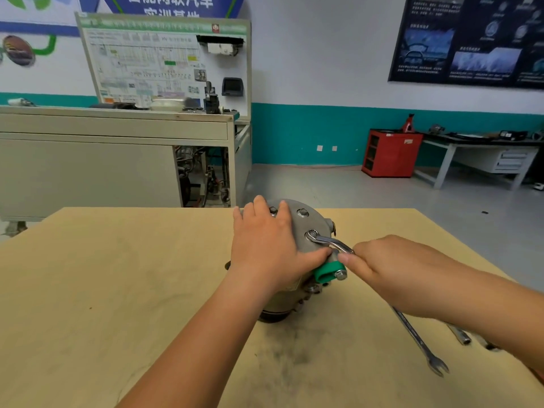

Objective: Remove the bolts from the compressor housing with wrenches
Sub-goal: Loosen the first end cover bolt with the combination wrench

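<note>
Compressor housing (306, 231): dull grey cast metal with a rounded end cover, standing on the tan worktop (117, 290) near its far edge; black base visible low on the near side. A green cap (326, 270) and a hex bolt (341, 274) project from the housing's near right side. Two bolt heads (302, 213) sit on the cover's far part. Left hand (265, 245) lies flat on the cover, fingers spread, gripping nothing. Right hand (382, 266) has its fingers closed round the handle of an offset ring wrench (326, 241), its ring seated on the cover right of the left hand. A combination wrench (421, 343) lies on the worktop near-right of the housing, and a socket extension (459, 334) lies beyond it.
</note>
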Tool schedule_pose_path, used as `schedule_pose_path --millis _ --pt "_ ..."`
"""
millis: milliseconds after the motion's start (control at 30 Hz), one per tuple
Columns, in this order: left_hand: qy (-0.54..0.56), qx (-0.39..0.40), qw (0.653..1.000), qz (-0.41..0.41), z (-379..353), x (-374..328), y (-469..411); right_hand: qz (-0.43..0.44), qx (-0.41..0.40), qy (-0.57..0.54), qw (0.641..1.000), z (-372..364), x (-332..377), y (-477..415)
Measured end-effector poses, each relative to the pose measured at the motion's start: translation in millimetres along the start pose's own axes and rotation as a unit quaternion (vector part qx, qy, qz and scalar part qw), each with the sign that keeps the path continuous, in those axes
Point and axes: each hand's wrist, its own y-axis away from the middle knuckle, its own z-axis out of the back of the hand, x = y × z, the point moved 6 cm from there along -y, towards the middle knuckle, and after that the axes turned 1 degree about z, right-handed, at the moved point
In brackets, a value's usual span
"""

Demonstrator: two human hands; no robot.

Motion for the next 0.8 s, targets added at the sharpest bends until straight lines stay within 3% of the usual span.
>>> schedule_pose_path --millis 233,400,533,667,800 --pt "0.053 -0.009 0.998 -0.037 -3.4 3.9 -2.8 0.061 0.021 0.089 0.994 1.5 -14.5 -12.5" --pt "0.124 0.020 0.987 -0.100 -1.8 23.9 -7.1 0.181 -0.027 0.204 0.962 10.0 -17.5 -30.5" --pt "0.129 0.021 0.987 -0.097 -1.9 22.9 -6.0 0.181 -0.101 0.290 0.934 24.4 -25.3 -61.0" --pt "0.135 0.014 0.987 -0.088 -2.1 23.8 -4.6 0.101 -0.201 0.238 0.945 28.7 -19.9 -69.5" --pt "0.149 0.007 0.986 -0.077 -2.3 28.2 -1.7 0.058 -0.184 0.094 0.977 24.2 -31.7 -67.2"
